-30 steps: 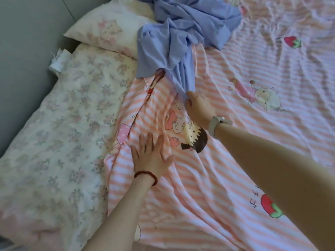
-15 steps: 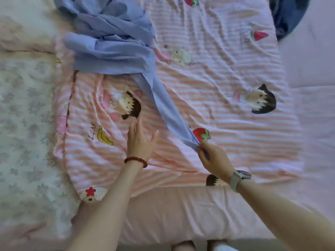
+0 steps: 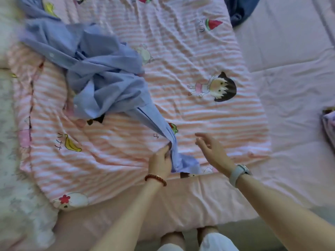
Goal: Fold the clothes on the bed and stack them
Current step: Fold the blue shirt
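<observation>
The left hand (image 3: 160,161) pinches a stretched end of the blue shirt (image 3: 101,78) near the bed's front edge; the shirt's crumpled bulk lies up-left on the striped cartoon sheet (image 3: 190,113). The right hand (image 3: 211,151) hovers just beside, fingers loosely spread, grasping nothing. Bare striped sheet extends rightward. The printed characters are too blurred to read.

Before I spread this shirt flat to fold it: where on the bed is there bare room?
Bare striped sheet lies right of the blue shirt, around the cartoon girl print. The plain pink bedding beyond is also free. Crowded upper left, under the bunched shirt.
</observation>
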